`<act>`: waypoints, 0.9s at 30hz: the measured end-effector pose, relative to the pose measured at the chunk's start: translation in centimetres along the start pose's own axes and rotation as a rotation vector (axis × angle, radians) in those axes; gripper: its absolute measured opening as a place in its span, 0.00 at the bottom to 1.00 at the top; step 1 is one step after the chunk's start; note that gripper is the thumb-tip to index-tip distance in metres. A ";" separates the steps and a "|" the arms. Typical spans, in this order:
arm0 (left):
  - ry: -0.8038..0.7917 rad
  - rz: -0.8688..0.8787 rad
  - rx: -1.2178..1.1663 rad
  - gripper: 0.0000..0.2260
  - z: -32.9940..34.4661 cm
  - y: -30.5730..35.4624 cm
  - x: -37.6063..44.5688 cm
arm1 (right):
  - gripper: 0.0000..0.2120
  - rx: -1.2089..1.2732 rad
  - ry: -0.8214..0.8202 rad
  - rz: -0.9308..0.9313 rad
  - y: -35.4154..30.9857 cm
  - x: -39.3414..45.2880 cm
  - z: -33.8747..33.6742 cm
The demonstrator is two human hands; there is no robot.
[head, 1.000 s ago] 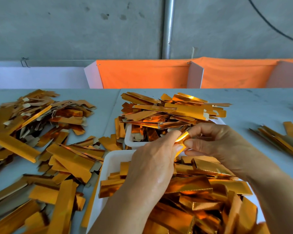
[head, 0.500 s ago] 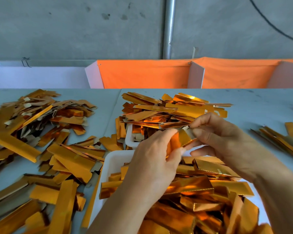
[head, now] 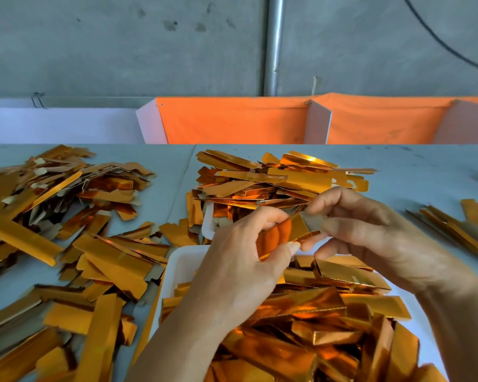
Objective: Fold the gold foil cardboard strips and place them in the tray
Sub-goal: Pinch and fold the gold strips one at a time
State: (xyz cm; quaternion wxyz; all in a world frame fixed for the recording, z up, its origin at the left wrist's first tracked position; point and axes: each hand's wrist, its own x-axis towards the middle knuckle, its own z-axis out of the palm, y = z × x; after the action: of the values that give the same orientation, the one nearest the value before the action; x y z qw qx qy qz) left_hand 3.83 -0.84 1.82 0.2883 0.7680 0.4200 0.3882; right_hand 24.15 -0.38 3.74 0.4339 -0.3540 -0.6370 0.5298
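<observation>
Together above the near tray (head: 182, 264), left hand (head: 246, 260) and right hand (head: 370, 238), each grip pinching one gold strip (head: 301, 230).

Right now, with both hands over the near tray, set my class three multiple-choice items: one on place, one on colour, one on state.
1. Where is the strip being worked?
A. Flat on the table
B. Held above the near white tray
C. In the left-hand pile

2. What colour is the cloth behind the table?
A. Orange
B. Green
C. Black

3. What are the hands doing?
A. Both lie idle
B. Only one touches the strip
C. The left hand and right hand both pinch the strip

Answers: 1 B, the strip is lifted over the tray; 2 A, orange panels line the back; 3 C, fingers of each hand grip an end.
</observation>
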 end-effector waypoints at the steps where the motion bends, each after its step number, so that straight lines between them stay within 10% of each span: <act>1: 0.000 0.000 -0.002 0.12 -0.1 -0.1 0.0 | 0.11 -0.007 -0.020 -0.003 -0.1 -0.1 0.0; 15: -0.039 0.065 0.176 0.16 0.2 -0.1 -0.3 | 0.05 -0.267 0.063 0.001 0.5 0.4 0.8; 27: -0.033 0.058 0.138 0.15 -0.2 -0.1 -0.2 | 0.19 0.270 -0.078 0.116 0.7 0.6 0.3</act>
State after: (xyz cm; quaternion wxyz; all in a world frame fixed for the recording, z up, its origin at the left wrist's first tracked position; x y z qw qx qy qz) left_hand 3.54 -0.94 1.74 0.2303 0.8041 0.4187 0.3536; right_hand 23.67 0.15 3.14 0.4209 -0.3079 -0.5548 0.6482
